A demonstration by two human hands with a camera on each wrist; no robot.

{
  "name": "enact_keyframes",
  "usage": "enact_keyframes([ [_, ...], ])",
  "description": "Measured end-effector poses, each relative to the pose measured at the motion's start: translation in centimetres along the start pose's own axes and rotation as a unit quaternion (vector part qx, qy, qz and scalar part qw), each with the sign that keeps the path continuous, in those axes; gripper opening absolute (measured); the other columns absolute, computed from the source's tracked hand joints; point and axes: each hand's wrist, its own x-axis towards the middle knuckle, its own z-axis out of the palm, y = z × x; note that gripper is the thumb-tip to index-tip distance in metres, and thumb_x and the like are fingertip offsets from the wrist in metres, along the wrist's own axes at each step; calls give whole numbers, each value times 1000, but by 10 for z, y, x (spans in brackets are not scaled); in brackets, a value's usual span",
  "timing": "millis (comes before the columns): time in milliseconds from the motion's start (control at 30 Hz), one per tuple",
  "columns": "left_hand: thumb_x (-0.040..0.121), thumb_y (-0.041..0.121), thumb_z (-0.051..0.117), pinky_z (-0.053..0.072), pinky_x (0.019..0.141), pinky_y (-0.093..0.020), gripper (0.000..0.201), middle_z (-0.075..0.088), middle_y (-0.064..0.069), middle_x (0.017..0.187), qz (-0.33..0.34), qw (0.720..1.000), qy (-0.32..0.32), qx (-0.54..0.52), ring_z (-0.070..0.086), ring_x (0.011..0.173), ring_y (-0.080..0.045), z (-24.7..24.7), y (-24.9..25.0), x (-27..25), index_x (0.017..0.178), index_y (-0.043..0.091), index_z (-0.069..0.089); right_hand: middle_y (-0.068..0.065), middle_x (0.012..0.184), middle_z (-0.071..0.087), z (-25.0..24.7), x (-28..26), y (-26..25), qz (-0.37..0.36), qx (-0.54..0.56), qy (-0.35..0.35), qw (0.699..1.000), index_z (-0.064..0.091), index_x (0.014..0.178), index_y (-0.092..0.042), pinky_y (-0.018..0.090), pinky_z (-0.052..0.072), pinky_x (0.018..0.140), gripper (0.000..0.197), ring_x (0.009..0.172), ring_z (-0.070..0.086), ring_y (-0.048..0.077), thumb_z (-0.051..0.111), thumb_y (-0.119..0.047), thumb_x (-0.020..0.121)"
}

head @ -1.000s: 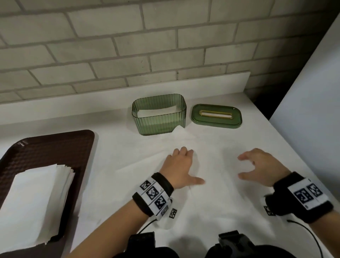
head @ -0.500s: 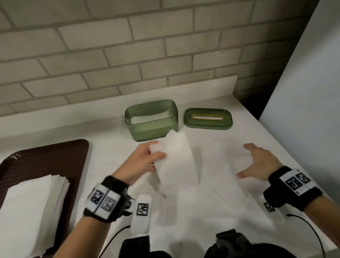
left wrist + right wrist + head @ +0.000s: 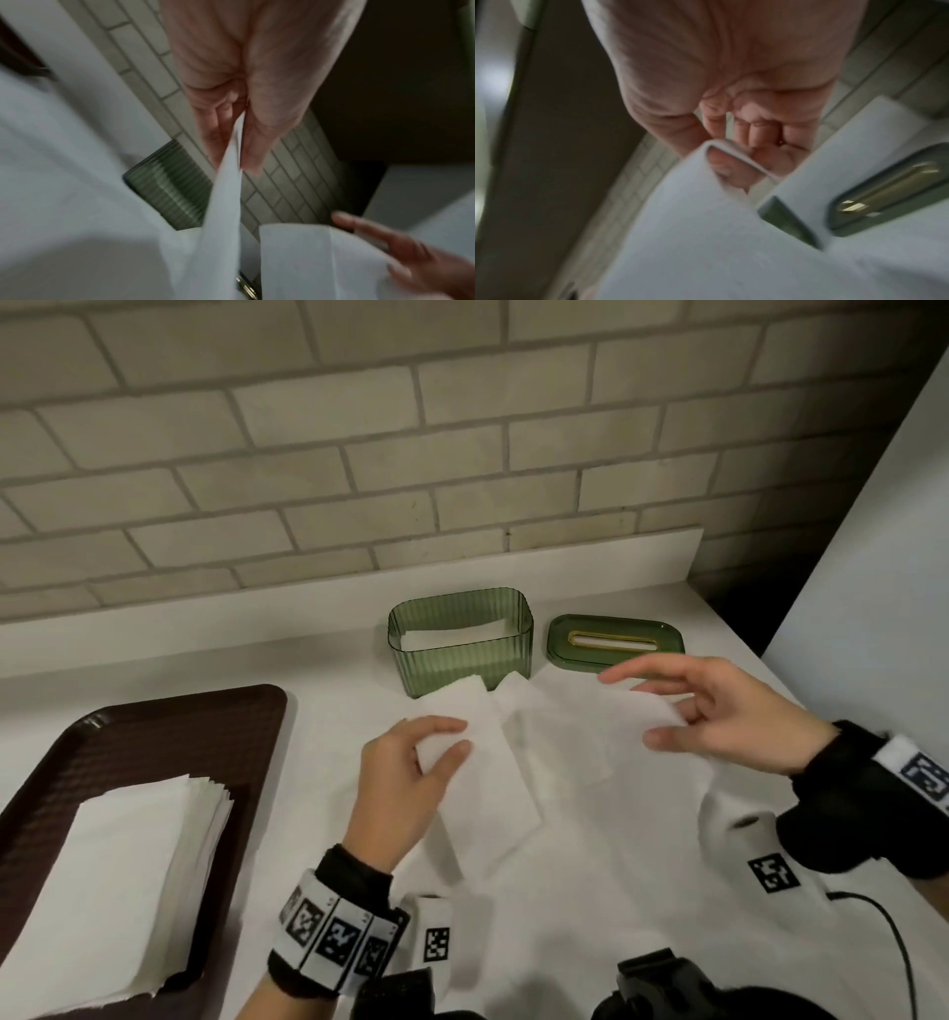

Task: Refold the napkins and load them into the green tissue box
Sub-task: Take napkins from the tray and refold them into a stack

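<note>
Napkin (image 3: 518, 762) hung above the bench (image 3: 328, 670), in front of the green tissue box (image 3: 460, 642); left hand (image 3: 405, 778) pinched one edge; right hand (image 3: 719, 711) pinched the other

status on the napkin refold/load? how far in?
Early. Done: the lid is off beside the green tissue box, which already holds some white napkin. In hand: one napkin mid-fold above the table, left hand pinching one end, right hand with a grip on the other. Left: finish the fold, load it, then the stack of napkins on the brown tray.
</note>
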Motion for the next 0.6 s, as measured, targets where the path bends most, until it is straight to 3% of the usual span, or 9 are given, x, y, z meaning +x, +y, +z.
enact_keyframes([
  [100, 75, 65, 66, 52, 90, -30, 49, 64, 20, 111, 20, 995, -90, -27, 59, 111, -6, 8, 26, -2, 113, 36, 68, 14, 108, 71, 12, 5, -34, -62, 113, -37, 991, 58, 125, -21, 30, 58, 75, 57, 90, 71, 27, 74, -1, 74],
  [167, 71, 69, 67, 52, 93, -33, 60, 61, 16, 119, 25, 982, -163, -95, 57, 117, -6, 14, 39, -5, 122, 38, 61, 18, 101, 72, 17, 11, -46, -87, 169, -63, 980, 55, 129, -15, 31, 58, 73, 60, 85, 71, 28, 71, 1, 74],
  [233, 70, 53, 78, 55, 90, -34, 57, 65, 10, 119, 10, 967, -184, -177, 64, 111, -10, 20, 47, -7, 122, 33, 63, 20, 96, 72, 23, 20, -52, -103, 189, -63, 975, 55, 128, -12, 31, 58, 74, 58, 83, 70, 27, 70, 4, 74],
  [300, 76, 29, 82, 58, 85, -37, 44, 73, 0, 110, -11, 958, -151, -245, 70, 101, -16, 24, 50, -8, 116, 20, 68, 25, 92, 70, 29, 27, -54, -112, 175, -48, 977, 57, 124, -11, 31, 58, 74, 53, 81, 69, 26, 71, 5, 75],
  [367, 79, 11, 78, 59, 80, -36, 30, 76, -4, 102, -23, 951, -116, -287, 73, 92, -20, 23, 52, -8, 109, 10, 71, 21, 87, 71, 35, 33, -54, -111, 150, -31, 982, 58, 121, -8, 31, 57, 71, 50, 76, 69, 22, 72, 6, 76],
  [433, 79, 6, 77, 59, 76, -33, 27, 76, -3, 97, -22, 948, -117, -296, 73, 87, -18, 19, 50, -7, 106, 11, 72, 18, 87, 74, 42, 35, -54, -107, 123, -25, 986, 58, 120, -9, 37, 59, 72, 48, 76, 70, 26, 73, 5, 76],
  [500, 78, 6, 77, 57, 71, -28, 28, 76, 0, 94, -15, 948, -123, -293, 73, 84, -15, 13, 50, -7, 104, 15, 72, 26, 85, 72, 48, 37, -55, -110, 91, -33, 989, 57, 119, -13, 43, 56, 70, 47, 74, 69, 37, 75, 0, 78],
  [600, 79, 12, 78, 57, 74, -28, 28, 75, -4, 98, -1, 950, -121, -286, 72, 88, -17, 6, 49, -6, 106, 16, 72, 29, 69, 64, 56, 40, -57, -130, 25, -42, 990, 57, 116, -26, 39, 39, 53, 47, 55, 50, 38, 79, -9, 78],
])
